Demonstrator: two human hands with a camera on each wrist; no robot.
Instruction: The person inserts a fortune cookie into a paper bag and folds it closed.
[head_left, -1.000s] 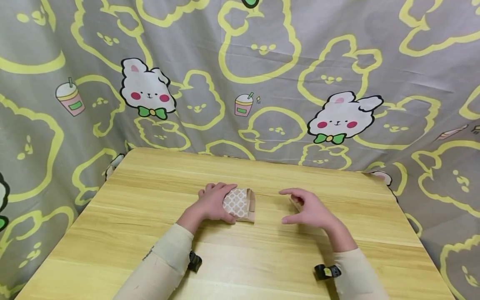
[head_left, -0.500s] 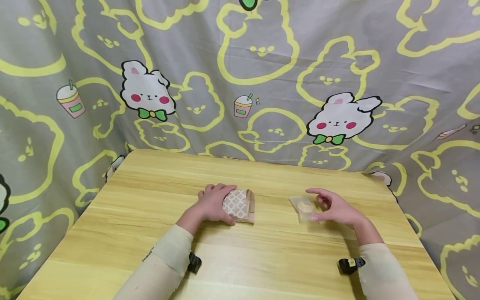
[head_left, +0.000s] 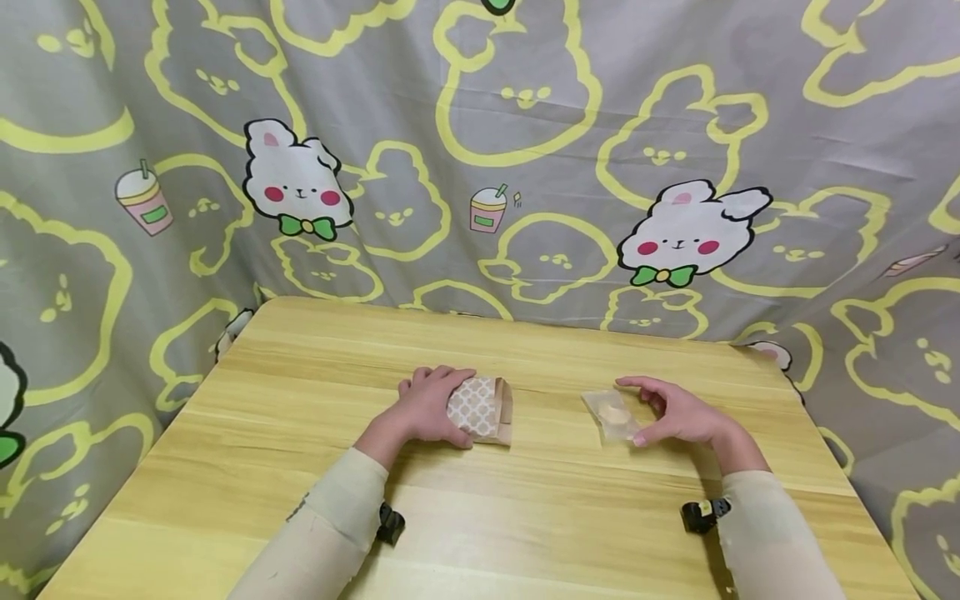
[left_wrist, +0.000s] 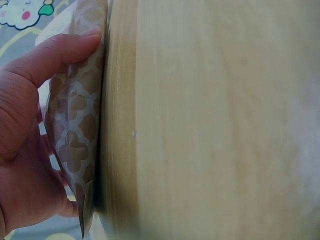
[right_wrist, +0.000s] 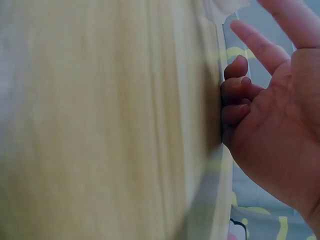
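A small brown paper bag (head_left: 472,407) with a white lattice pattern lies flat on the table, its open mouth facing right. My left hand (head_left: 429,408) holds it from the left, index finger along the far edge and thumb at the near edge. In the left wrist view, the thumb lies across the patterned bag (left_wrist: 77,135). To the right is a translucent packet (head_left: 609,415) with a round, pale item inside. My right hand (head_left: 678,414) is at the packet's right side, thumb by its near corner, index finger stretched out apart, and the other fingers bent against the table.
Both items lie on a light wood-grain table (head_left: 480,517), with a gap between them. A grey curtain (head_left: 420,100) with yellow outlines and rabbit prints hangs behind the table and along its sides. A black wrist camera (head_left: 701,515) sits under each sleeve.
My right hand has moved right, uncovering the translucent packet that it mostly hid a second ago. The left hand and the paper bag have stayed in place.
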